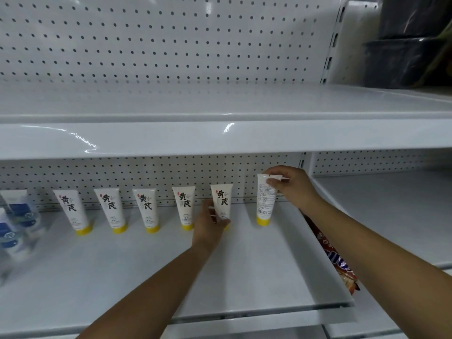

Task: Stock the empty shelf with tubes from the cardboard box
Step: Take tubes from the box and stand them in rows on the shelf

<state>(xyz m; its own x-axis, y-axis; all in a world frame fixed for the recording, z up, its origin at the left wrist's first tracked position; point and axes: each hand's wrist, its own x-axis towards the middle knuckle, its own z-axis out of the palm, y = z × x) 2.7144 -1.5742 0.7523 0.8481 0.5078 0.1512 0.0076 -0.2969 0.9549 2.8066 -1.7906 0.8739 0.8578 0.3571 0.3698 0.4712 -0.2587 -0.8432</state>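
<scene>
Several white tubes with yellow caps stand cap-down in a row along the back of the white shelf (146,270). My left hand (210,222) grips the lower part of the fifth tube (222,196), covering its cap. My right hand (292,185) pinches the top seam of the sixth tube (266,200), the rightmost one, which stands with its printed back label and barcode facing me. The cardboard box is out of view.
Blurred bottles with blue labels (17,223) stand at the shelf's left end. An upper white shelf (220,138) overhangs the row. A red snack packet (337,260) is wedged at the shelf's right edge. Dark bins (401,59) sit top right.
</scene>
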